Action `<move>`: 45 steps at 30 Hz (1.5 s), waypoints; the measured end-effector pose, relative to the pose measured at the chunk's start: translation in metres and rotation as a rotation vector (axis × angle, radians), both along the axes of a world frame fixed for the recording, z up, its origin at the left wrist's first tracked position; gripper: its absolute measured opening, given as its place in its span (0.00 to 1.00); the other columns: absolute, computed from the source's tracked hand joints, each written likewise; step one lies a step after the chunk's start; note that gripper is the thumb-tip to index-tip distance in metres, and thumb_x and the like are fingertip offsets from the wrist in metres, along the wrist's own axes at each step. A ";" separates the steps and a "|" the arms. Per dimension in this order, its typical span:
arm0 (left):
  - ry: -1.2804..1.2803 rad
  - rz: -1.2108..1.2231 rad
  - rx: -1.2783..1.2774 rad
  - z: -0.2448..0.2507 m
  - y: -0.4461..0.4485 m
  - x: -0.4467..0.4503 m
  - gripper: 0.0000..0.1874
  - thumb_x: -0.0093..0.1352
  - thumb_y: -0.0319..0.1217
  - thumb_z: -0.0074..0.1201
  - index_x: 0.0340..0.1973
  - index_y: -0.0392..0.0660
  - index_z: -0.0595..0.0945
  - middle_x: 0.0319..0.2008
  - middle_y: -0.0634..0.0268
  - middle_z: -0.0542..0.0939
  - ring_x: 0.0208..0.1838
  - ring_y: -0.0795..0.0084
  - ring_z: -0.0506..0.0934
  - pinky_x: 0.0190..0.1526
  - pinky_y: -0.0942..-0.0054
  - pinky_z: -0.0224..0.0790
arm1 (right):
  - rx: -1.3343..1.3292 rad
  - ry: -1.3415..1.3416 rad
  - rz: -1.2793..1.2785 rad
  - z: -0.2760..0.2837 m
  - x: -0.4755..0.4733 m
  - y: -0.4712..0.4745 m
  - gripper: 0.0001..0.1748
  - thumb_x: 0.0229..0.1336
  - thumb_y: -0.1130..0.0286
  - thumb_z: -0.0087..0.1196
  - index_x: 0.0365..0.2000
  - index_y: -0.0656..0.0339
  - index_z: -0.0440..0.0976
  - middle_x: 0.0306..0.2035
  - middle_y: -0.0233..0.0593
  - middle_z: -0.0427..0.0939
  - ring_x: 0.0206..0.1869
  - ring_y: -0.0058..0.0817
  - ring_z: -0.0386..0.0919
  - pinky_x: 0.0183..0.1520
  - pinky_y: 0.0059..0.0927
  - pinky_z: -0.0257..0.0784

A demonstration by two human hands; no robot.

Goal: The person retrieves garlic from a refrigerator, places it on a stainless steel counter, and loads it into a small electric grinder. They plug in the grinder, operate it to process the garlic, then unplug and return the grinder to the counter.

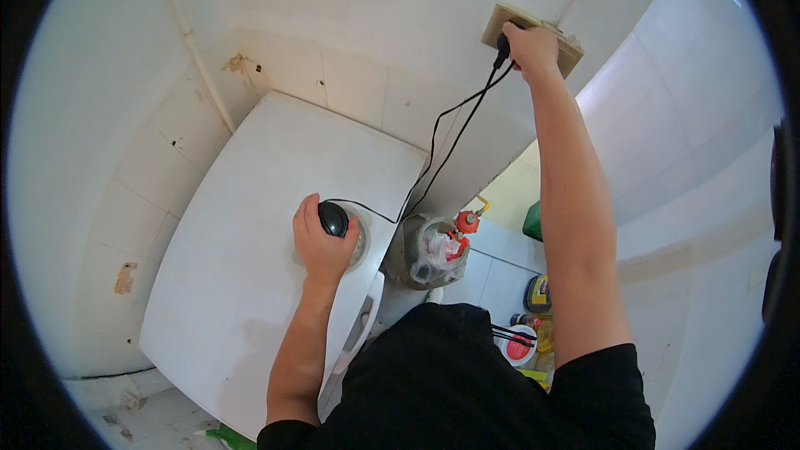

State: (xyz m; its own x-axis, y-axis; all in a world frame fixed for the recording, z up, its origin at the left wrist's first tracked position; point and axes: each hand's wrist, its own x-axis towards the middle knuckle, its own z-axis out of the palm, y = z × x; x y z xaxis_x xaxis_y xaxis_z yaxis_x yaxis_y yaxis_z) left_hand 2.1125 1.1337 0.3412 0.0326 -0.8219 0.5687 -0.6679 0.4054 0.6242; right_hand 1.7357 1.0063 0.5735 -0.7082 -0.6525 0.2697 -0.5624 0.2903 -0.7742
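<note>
My left hand (325,247) is wrapped around a small appliance with a rounded black top (333,219) and what looks like a clear bowl (360,249) beneath. It stands on the white top of a refrigerator (250,212), and a thin black cord (369,207) runs from it over the edge. Up at the wall, my right hand (534,50) grips a black plug at a yellowed socket plate (494,20); the fingers partly hide it. Beside the fingertips sits another black plug (502,49), its cord crossing the first one. Whether the gripped plug is fully seated cannot be seen.
Between refrigerator and wall stands a gas cylinder (415,269) with a red regulator (467,222) and a plastic bag (437,256) on it. Bottles (537,294) and a white tub with a red label (517,347) stand on the floor. The refrigerator door handle (369,319) juts out near me.
</note>
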 end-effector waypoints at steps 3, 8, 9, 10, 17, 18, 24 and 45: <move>0.090 -0.037 -0.024 -0.006 0.001 0.006 0.45 0.51 0.37 0.73 0.60 0.34 0.69 0.58 0.42 0.71 0.62 0.41 0.69 0.64 0.53 0.63 | 0.161 0.296 0.022 0.018 0.006 0.009 0.30 0.58 0.48 0.57 0.19 0.69 0.77 0.15 0.45 0.75 0.17 0.36 0.75 0.29 0.41 0.73; 0.810 -0.354 0.096 -0.026 0.005 0.023 0.34 0.68 0.41 0.59 0.63 0.34 0.68 0.59 0.47 0.73 0.62 0.54 0.72 0.66 0.61 0.62 | 0.009 0.824 0.049 0.028 0.067 0.068 0.28 0.63 0.47 0.52 0.37 0.66 0.80 0.36 0.51 0.82 0.39 0.45 0.82 0.44 0.45 0.75; 0.866 -0.360 0.135 -0.031 0.003 0.025 0.31 0.71 0.42 0.52 0.64 0.34 0.68 0.59 0.49 0.74 0.61 0.57 0.73 0.66 0.62 0.62 | -0.330 0.898 0.131 0.008 0.089 0.085 0.24 0.63 0.50 0.54 0.41 0.64 0.79 0.39 0.49 0.82 0.41 0.44 0.81 0.45 0.45 0.75; 0.907 -0.388 0.172 -0.035 0.000 0.026 0.29 0.74 0.43 0.45 0.64 0.35 0.68 0.58 0.50 0.75 0.60 0.59 0.74 0.66 0.64 0.62 | -0.338 0.611 0.371 -0.026 0.114 0.101 0.18 0.68 0.60 0.51 0.47 0.64 0.77 0.43 0.45 0.81 0.48 0.39 0.79 0.50 0.38 0.73; 0.838 -0.154 0.162 -0.043 -0.011 0.014 0.29 0.79 0.48 0.28 0.49 0.38 0.80 0.45 0.56 0.83 0.51 0.64 0.79 0.57 0.68 0.68 | -0.083 -0.841 1.028 -0.262 0.263 0.109 0.24 0.70 0.63 0.43 0.60 0.67 0.70 0.57 0.44 0.75 0.61 0.29 0.70 0.66 0.30 0.61; 0.761 -0.101 0.150 -0.043 -0.010 0.012 0.28 0.79 0.47 0.28 0.48 0.39 0.80 0.45 0.56 0.83 0.50 0.65 0.79 0.56 0.68 0.68 | -0.064 -0.915 1.027 -0.274 0.270 0.108 0.24 0.70 0.64 0.43 0.60 0.67 0.69 0.56 0.43 0.75 0.60 0.29 0.71 0.65 0.29 0.62; 0.732 -0.003 0.100 -0.037 -0.006 0.004 0.28 0.78 0.47 0.30 0.45 0.37 0.80 0.38 0.57 0.83 0.41 0.66 0.79 0.48 0.71 0.71 | -0.068 -0.903 1.116 -0.263 0.270 0.107 0.21 0.70 0.69 0.42 0.58 0.66 0.70 0.51 0.41 0.76 0.53 0.26 0.74 0.59 0.26 0.68; 0.732 0.029 0.053 -0.052 -0.012 -0.001 0.30 0.78 0.50 0.29 0.44 0.38 0.80 0.37 0.57 0.84 0.42 0.66 0.80 0.48 0.70 0.71 | -0.096 -0.923 1.055 -0.277 0.275 0.103 0.20 0.69 0.68 0.44 0.56 0.67 0.70 0.51 0.42 0.76 0.54 0.29 0.73 0.60 0.30 0.67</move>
